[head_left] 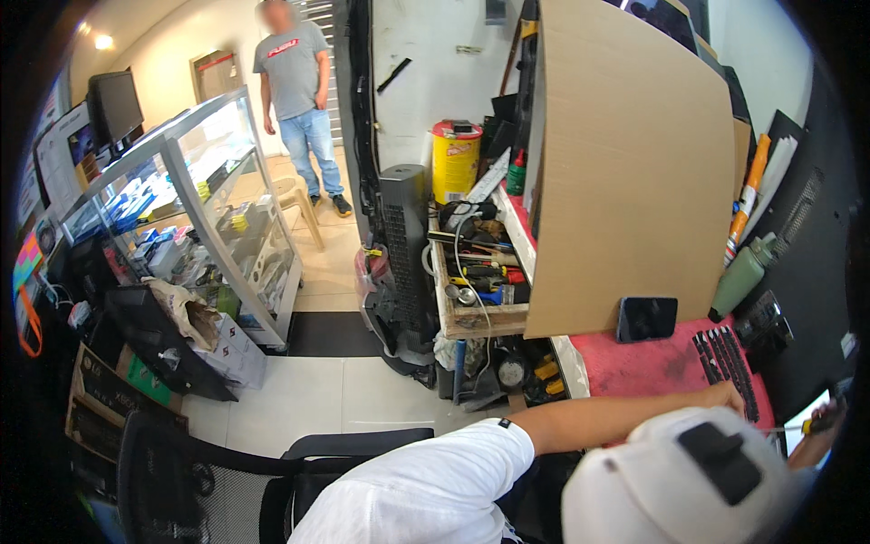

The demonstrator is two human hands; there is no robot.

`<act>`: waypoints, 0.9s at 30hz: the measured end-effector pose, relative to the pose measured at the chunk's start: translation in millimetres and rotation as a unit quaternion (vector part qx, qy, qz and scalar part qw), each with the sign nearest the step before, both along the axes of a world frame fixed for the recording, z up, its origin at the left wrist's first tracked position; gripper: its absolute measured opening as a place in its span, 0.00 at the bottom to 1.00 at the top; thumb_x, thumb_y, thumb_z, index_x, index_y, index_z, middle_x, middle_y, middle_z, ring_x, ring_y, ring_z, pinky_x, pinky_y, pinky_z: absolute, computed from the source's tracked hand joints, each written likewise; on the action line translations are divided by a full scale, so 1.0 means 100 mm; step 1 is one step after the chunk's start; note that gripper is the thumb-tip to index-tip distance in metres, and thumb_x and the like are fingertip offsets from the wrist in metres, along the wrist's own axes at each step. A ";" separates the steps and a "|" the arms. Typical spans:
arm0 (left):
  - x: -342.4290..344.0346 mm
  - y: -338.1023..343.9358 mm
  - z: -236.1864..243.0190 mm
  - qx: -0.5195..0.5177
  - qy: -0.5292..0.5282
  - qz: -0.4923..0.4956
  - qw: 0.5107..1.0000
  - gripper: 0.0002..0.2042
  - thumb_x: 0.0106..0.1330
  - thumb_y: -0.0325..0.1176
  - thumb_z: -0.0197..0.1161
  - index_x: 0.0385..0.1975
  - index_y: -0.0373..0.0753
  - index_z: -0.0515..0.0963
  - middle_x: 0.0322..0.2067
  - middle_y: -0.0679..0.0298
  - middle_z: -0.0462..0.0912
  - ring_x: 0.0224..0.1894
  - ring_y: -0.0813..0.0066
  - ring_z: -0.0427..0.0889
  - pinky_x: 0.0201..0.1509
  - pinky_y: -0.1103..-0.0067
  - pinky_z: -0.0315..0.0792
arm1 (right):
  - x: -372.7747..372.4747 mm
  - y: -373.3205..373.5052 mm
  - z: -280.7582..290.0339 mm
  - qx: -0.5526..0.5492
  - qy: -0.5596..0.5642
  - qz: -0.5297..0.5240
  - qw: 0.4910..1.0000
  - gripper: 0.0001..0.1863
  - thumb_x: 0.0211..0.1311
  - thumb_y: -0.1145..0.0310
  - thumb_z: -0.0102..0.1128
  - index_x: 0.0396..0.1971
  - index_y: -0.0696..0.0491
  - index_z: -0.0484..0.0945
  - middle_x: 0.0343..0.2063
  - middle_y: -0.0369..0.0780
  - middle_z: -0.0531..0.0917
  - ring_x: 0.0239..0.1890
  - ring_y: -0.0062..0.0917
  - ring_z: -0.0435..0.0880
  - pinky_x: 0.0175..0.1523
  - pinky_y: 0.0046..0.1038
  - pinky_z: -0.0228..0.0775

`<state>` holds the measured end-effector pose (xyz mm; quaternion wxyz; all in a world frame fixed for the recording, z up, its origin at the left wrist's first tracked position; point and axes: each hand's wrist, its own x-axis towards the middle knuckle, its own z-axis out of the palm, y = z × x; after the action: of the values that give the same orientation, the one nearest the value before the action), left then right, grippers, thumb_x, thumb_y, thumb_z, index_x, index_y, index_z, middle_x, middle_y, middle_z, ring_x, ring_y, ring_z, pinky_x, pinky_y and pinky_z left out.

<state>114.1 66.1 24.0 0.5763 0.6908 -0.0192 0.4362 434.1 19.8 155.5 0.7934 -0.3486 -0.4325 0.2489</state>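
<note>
Far left on my feed there is a glass display counter [195, 172] stacked with small boxes, and a person in a grey shirt [294, 86] stands behind it on the tiled floor. Lower down sits a black mesh chair [172, 480].

Toward the middle I see a wooden tray [471, 317] crowded with screwdrivers and cables, with a yellow can [455, 163] behind it. A big sheet of cardboard [630, 172] stands upright next to the tray, and a dark phone [646, 318] leans against its lower edge.

A red mat [634, 367] covers the bench below. The left hand [727, 396] rests on this mat at the end of a bare forearm, just beside a row of black strips [722, 358]. I cannot tell whether its fingers are spread or curled. A white cap [680, 480] fills the bottom of the view. A green bottle [741, 276] stands further back.

At the far right rim, the right hand [813, 444] is mostly hidden, but it appears closed around a small tool [809, 423] with a yellow and black handle, held over the bench edge.
</note>
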 end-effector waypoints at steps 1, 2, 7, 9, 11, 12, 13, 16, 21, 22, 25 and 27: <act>0.07 0.00 0.04 0.001 -0.019 -0.010 1.000 0.17 0.47 0.21 0.72 0.40 0.28 0.83 0.30 0.55 0.88 0.30 0.72 0.87 0.35 0.76 0.81 | -0.17 -0.06 0.06 -0.028 -0.053 -0.008 0.998 0.24 0.74 0.41 0.42 0.40 0.49 0.72 0.24 0.36 0.75 0.21 0.22 0.74 0.24 0.22 0.68; 0.08 0.04 -0.06 0.004 -0.048 -0.003 0.999 0.17 0.48 0.23 0.72 0.40 0.29 0.83 0.30 0.56 0.88 0.30 0.72 0.87 0.36 0.75 0.81 | -0.52 -0.02 0.02 -0.061 -0.106 -0.001 0.993 0.23 0.74 0.43 0.43 0.44 0.50 0.72 0.28 0.38 0.76 0.26 0.23 0.76 0.28 0.23 0.70; -0.35 -0.11 0.02 0.039 0.129 0.118 0.984 0.18 0.52 0.24 0.74 0.45 0.34 0.83 0.32 0.58 0.89 0.36 0.74 0.87 0.44 0.75 0.80 | -1.57 -0.12 -0.11 -0.120 -0.219 -0.012 0.968 0.22 0.75 0.53 0.49 0.56 0.55 0.73 0.43 0.45 0.83 0.41 0.28 0.86 0.42 0.28 0.79; -0.30 -0.05 -0.02 0.049 0.155 0.099 0.982 0.19 0.52 0.23 0.74 0.47 0.34 0.83 0.31 0.61 0.89 0.34 0.78 0.86 0.43 0.78 0.78 | -1.97 -0.36 0.02 -0.088 -0.262 -0.035 0.960 0.20 0.73 0.53 0.55 0.45 0.57 0.75 0.31 0.40 0.84 0.31 0.25 0.86 0.35 0.25 0.78; -0.13 -0.08 0.20 0.136 0.182 0.110 0.968 0.20 0.49 0.22 0.74 0.45 0.33 0.83 0.26 0.64 0.87 0.30 0.82 0.83 0.39 0.80 0.77 | -1.82 -0.40 0.05 -0.072 -0.301 -0.048 0.950 0.20 0.72 0.54 0.57 0.42 0.59 0.74 0.28 0.39 0.82 0.28 0.24 0.86 0.30 0.23 0.76; -0.10 -0.05 0.29 0.143 0.203 0.089 0.964 0.20 0.50 0.21 0.73 0.46 0.33 0.83 0.26 0.64 0.87 0.30 0.82 0.83 0.39 0.80 0.77 | -1.80 -0.37 0.08 -0.073 -0.303 -0.045 0.949 0.19 0.73 0.54 0.56 0.42 0.58 0.74 0.29 0.39 0.82 0.28 0.22 0.85 0.29 0.21 0.75; -0.07 -0.06 0.32 0.149 0.231 0.074 0.959 0.20 0.51 0.21 0.73 0.47 0.32 0.82 0.27 0.65 0.87 0.31 0.83 0.83 0.39 0.80 0.76 | -1.76 -0.38 0.03 -0.075 -0.300 -0.034 0.950 0.18 0.73 0.55 0.56 0.42 0.57 0.74 0.30 0.39 0.82 0.28 0.21 0.85 0.28 0.20 0.74; -0.03 -0.01 0.24 0.136 0.261 0.053 0.954 0.15 0.52 0.20 0.72 0.42 0.32 0.82 0.29 0.64 0.87 0.33 0.84 0.82 0.40 0.81 0.75 | -1.76 -0.40 0.01 -0.103 -0.314 -0.025 0.944 0.19 0.73 0.55 0.56 0.42 0.60 0.74 0.29 0.40 0.82 0.28 0.22 0.85 0.28 0.22 0.76; -0.08 0.00 0.07 0.090 0.249 0.017 0.964 0.06 0.59 0.21 0.68 0.23 0.32 0.77 0.37 0.59 0.87 0.36 0.82 0.82 0.43 0.81 0.75 | -1.78 -0.35 -0.03 -0.130 -0.362 0.013 0.923 0.19 0.72 0.57 0.56 0.41 0.62 0.74 0.28 0.41 0.81 0.28 0.23 0.85 0.29 0.24 0.79; -0.09 0.02 0.02 0.093 0.260 0.019 0.961 0.04 0.63 0.22 0.66 0.29 0.29 0.80 0.36 0.59 0.87 0.37 0.80 0.82 0.45 0.80 0.76 | -1.80 -0.36 -0.03 -0.136 -0.363 0.019 0.921 0.20 0.72 0.57 0.56 0.42 0.63 0.74 0.28 0.41 0.81 0.28 0.24 0.86 0.30 0.24 0.80; -0.10 -0.01 0.00 0.109 0.266 0.050 0.956 0.05 0.65 0.23 0.64 0.30 0.28 0.80 0.32 0.60 0.86 0.32 0.82 0.78 0.38 0.78 0.74 | -1.79 -0.33 -0.08 -0.151 -0.363 0.020 0.919 0.20 0.72 0.58 0.56 0.43 0.63 0.74 0.28 0.42 0.81 0.28 0.24 0.86 0.30 0.24 0.80; -0.10 -0.04 0.02 0.108 0.276 0.045 0.954 0.07 0.67 0.25 0.63 0.29 0.27 0.80 0.33 0.58 0.86 0.32 0.82 0.78 0.38 0.78 0.74 | -1.77 -0.33 -0.07 -0.175 -0.372 0.037 0.911 0.20 0.72 0.56 0.57 0.45 0.61 0.74 0.30 0.41 0.81 0.30 0.24 0.86 0.32 0.22 0.81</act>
<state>104.3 62.1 25.7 0.4605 0.8426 0.1251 0.2494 256.6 -13.6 148.7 0.4923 -0.5328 -0.6581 0.2018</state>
